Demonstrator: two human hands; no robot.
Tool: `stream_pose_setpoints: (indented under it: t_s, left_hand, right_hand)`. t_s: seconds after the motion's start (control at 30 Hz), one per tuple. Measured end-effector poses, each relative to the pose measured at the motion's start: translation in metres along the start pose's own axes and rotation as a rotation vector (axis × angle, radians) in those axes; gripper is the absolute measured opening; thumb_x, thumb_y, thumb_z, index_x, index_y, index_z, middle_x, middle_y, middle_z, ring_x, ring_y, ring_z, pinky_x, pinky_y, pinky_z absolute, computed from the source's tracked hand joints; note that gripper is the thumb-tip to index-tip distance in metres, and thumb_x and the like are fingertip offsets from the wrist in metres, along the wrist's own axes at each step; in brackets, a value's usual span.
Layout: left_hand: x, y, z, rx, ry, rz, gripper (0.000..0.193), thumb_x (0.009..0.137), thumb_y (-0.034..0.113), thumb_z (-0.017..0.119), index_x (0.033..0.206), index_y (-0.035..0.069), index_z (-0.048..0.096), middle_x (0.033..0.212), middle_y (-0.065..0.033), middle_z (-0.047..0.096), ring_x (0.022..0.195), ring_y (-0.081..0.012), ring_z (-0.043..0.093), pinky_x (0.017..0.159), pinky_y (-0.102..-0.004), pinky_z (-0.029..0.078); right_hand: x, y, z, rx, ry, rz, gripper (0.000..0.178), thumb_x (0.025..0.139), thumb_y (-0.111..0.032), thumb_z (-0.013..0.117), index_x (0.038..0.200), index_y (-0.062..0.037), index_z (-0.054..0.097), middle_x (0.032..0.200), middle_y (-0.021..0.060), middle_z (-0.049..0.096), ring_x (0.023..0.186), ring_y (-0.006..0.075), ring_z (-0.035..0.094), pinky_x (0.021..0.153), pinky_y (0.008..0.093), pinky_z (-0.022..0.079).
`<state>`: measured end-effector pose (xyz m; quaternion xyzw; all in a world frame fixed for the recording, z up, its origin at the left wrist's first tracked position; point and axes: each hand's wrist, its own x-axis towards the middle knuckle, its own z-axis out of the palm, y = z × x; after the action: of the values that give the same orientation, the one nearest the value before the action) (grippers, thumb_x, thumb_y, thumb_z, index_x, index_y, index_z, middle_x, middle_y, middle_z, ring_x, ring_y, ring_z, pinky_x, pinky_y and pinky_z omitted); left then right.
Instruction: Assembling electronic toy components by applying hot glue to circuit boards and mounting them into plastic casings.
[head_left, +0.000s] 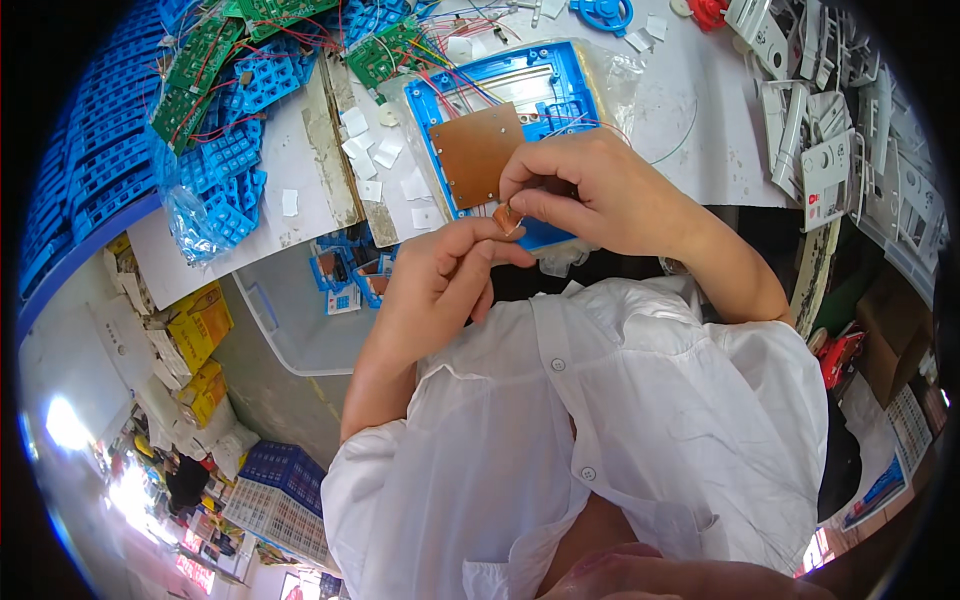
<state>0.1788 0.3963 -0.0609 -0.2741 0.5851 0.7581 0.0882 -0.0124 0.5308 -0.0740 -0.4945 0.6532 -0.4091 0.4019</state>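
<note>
A small copper-coloured part (pixel 508 218) is pinched between the thumb and forefinger of my right hand (pixel 600 195). My left hand (pixel 435 285) reaches up from below, and its thumb and fingertips close on the same part. Both hands hover over the near edge of a blue plastic frame (pixel 560 85) lying in a clear bag on the white table. A brown circuit board (pixel 472 152) rests on the frame, with thin coloured wires running off its top. My white shirt fills the lower middle of the view.
Green circuit boards with red wires (pixel 200 60) and a bag of blue keypad pieces (pixel 225 175) lie at the left. Small white squares (pixel 365 160) dot the table. White plastic parts (pixel 820 120) pile at the right. A grey bin (pixel 300 320) sits below the table edge, with yellow boxes (pixel 200 320) beside it.
</note>
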Motion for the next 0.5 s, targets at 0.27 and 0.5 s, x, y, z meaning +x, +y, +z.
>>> stream_pose_setpoints:
  t_s: [0.27, 0.5]
  left_hand:
    - [0.0028, -0.0078, 0.0062, -0.006, 0.112, 0.048, 0.009, 0.099, -0.001, 0.061, 0.107, -0.004, 0.064, 0.09, -0.0033, 0.073, 0.062, 0.0037, 0.05, 0.054, -0.0148, 0.038]
    - [0.0019, -0.0075, 0.0061, 0.01, 0.13, 0.044, 0.006, 0.096, -0.003, 0.063, 0.102, -0.002, 0.064, 0.087, -0.001, 0.072, 0.064, 0.0056, 0.047, 0.056, -0.0136, 0.036]
  right_hand:
    - [0.0, -0.0021, 0.0009, -0.015, 0.022, -0.027, 0.004, 0.093, -0.005, 0.067, 0.095, -0.0017, 0.067, 0.084, 0.0078, 0.075, 0.077, 0.0198, 0.074, 0.068, 0.0292, 0.055]
    - [0.0008, -0.0012, 0.0016, -0.014, 0.016, -0.027, 0.005, 0.093, -0.006, 0.066, 0.096, -0.0018, 0.067, 0.083, 0.0077, 0.074, 0.074, 0.0193, 0.073, 0.066, 0.0287, 0.054]
